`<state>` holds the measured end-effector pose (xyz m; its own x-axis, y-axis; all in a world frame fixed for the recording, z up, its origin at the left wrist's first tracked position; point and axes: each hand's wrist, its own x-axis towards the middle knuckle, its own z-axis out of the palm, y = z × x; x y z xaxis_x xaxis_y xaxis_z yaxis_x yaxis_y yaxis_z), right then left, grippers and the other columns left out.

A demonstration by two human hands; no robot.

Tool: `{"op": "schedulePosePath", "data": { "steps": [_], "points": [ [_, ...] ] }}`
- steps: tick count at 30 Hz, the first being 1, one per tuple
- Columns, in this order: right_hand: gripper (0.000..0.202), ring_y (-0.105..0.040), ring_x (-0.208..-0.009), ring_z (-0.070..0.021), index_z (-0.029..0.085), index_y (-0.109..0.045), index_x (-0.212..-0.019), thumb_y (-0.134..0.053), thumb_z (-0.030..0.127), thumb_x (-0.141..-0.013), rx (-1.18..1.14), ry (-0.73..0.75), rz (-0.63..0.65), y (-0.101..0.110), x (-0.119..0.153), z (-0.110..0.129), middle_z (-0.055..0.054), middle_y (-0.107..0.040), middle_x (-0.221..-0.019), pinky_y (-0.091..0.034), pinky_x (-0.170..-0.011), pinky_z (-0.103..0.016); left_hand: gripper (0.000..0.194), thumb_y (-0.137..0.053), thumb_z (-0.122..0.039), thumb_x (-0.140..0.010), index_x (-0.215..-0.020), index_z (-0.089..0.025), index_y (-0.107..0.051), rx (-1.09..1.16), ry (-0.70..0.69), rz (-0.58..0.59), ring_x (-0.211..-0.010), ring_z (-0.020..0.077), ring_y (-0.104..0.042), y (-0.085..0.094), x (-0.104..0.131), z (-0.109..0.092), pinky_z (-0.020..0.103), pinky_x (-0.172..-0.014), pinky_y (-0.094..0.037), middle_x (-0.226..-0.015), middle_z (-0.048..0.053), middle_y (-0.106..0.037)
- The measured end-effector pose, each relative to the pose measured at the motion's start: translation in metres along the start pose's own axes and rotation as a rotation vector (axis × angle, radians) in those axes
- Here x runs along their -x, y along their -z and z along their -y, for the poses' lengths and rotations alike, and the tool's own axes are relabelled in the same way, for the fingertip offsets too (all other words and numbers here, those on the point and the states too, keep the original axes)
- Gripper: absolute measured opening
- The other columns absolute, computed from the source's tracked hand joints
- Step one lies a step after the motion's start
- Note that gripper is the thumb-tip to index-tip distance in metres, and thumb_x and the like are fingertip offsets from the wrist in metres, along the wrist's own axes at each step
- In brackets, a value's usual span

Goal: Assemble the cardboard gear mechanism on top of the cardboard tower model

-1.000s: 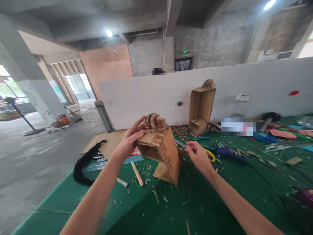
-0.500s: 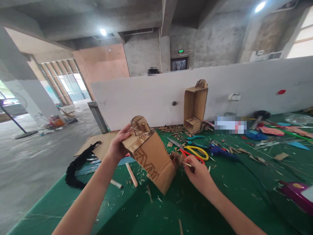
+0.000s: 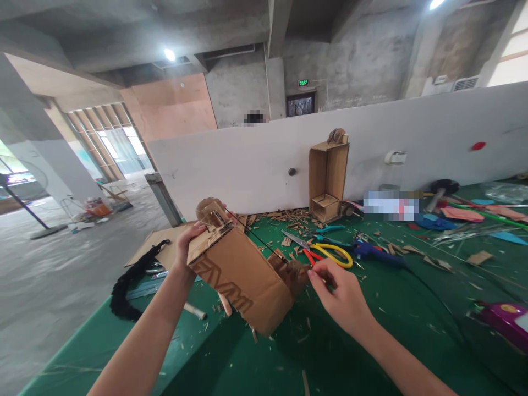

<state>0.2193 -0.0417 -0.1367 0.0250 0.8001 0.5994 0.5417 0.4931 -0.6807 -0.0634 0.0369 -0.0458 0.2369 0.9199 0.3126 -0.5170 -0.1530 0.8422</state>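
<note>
My left hand (image 3: 186, 242) grips the upper end of a tilted brown cardboard box (image 3: 237, 280) with dark marker lines on its side. A round cardboard wheel (image 3: 210, 212) sits on that end, close to my fingers. A thin black cord (image 3: 258, 237) stretches from there down to a second cardboard piece (image 3: 295, 275) at the box's lower right end. My right hand (image 3: 336, 289) is closed in a pinch beside this piece, on the thin wooden stick there. The stick is hidden by my fingertips now; half a second ago it showed between them.
An upright open cardboard box (image 3: 330, 179) stands against the white panel (image 3: 231, 170). Behind my right hand lie yellow-and-red-handled scissors (image 3: 334, 256), teal pliers (image 3: 328, 230) and a blue glue gun (image 3: 377, 254). Cardboard scraps (image 3: 284, 219) litter the green table (image 3: 371, 352); a black fuzzy strip (image 3: 119, 297) lies left.
The box has shifted left and slightly down, turning so that the black cord shows. My right hand has stayed at its lower end, and the stick has gone from sight.
</note>
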Motion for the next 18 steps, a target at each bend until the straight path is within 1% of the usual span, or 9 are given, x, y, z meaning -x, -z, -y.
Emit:
{"op": "schedulePosePath", "data": {
  "steps": [2,5,7,8,10,14,16,18],
  "points": [
    [0.014,-0.052,-0.050,-0.0104,0.020,-0.054,-0.077,-0.048,0.026,-0.088,0.063,0.099,-0.022,-0.001,0.002,0.001,0.000,-0.061,-0.065,-0.041,-0.048,-0.022,0.064,-0.060,-0.029,-0.062,-0.124,-0.017,-0.058,-0.013,0.009,-0.003,-0.091,0.0315,-0.066,-0.004,0.001,-0.002,0.043,-0.081,-0.053,-0.108,0.010,-0.070],
    [0.009,-0.059,-0.060,-0.0110,0.020,-0.056,-0.087,-0.047,0.020,-0.088,0.127,0.255,-0.071,-0.003,0.004,0.001,-0.003,-0.067,-0.079,-0.046,-0.054,-0.021,0.065,-0.060,-0.029,-0.060,-0.123,-0.016,-0.058,-0.038,0.011,-0.017,-0.092,0.0323,-0.066,-0.009,0.002,-0.003,0.043,-0.079,-0.053,-0.106,0.010,-0.070],
    [0.009,-0.063,-0.067,-0.0120,0.020,-0.056,-0.091,-0.047,0.019,-0.089,0.158,0.320,-0.096,-0.003,0.005,0.000,-0.004,-0.068,-0.084,-0.049,-0.061,-0.021,0.066,-0.059,-0.029,-0.059,-0.123,-0.014,-0.058,-0.052,0.012,-0.036,-0.093,0.0320,-0.066,-0.009,0.002,-0.003,0.042,-0.079,-0.053,-0.107,0.010,-0.070],
    [0.009,-0.064,-0.069,-0.0122,0.020,-0.055,-0.091,-0.047,0.020,-0.089,0.169,0.330,-0.099,-0.004,0.006,0.000,-0.004,-0.069,-0.084,-0.049,-0.063,-0.021,0.066,-0.058,-0.029,-0.059,-0.123,-0.014,-0.058,-0.061,0.014,-0.045,-0.094,0.0319,-0.066,-0.007,0.001,-0.003,0.041,-0.080,-0.053,-0.108,0.010,-0.070],
    [0.010,-0.064,-0.065,-0.0118,0.021,-0.055,-0.086,-0.047,0.024,-0.090,0.195,0.290,-0.101,-0.003,0.006,-0.002,-0.003,-0.069,-0.080,-0.048,-0.060,-0.021,0.064,-0.057,-0.027,-0.058,-0.121,-0.013,-0.059,-0.073,0.008,-0.066,-0.095,0.0319,-0.066,-0.002,0.000,-0.002,0.041,-0.082,-0.053,-0.107,0.010,-0.070],
    [0.022,-0.057,-0.047,-0.0114,0.022,-0.054,-0.075,-0.048,0.036,-0.091,0.332,0.120,-0.127,-0.004,0.004,-0.013,0.003,-0.061,-0.057,-0.039,-0.047,-0.022,0.055,-0.058,-0.026,-0.059,-0.113,-0.016,-0.063,-0.069,-0.036,-0.094,-0.094,0.0317,-0.067,0.009,-0.003,0.002,0.041,-0.083,-0.053,-0.100,0.008,-0.072],
    [0.028,-0.055,-0.043,-0.0122,0.022,-0.053,-0.071,-0.046,0.039,-0.091,0.436,0.102,-0.129,-0.006,0.003,-0.018,0.004,-0.057,-0.050,-0.033,-0.043,-0.023,0.050,-0.058,-0.026,-0.060,-0.109,-0.019,-0.065,-0.084,-0.057,-0.094,-0.093,0.0311,-0.067,0.010,-0.003,0.003,0.040,-0.081,-0.054,-0.096,0.006,-0.073],
    [0.032,-0.053,-0.041,-0.0126,0.022,-0.051,-0.066,-0.044,0.039,-0.092,0.513,0.144,-0.101,-0.007,0.004,-0.019,0.004,-0.054,-0.047,-0.029,-0.043,-0.024,0.046,-0.059,-0.025,-0.061,-0.107,-0.021,-0.066,-0.107,-0.064,-0.093,-0.093,0.0306,-0.067,0.008,-0.003,0.003,0.039,-0.079,-0.054,-0.094,0.005,-0.073]
  ]
}}
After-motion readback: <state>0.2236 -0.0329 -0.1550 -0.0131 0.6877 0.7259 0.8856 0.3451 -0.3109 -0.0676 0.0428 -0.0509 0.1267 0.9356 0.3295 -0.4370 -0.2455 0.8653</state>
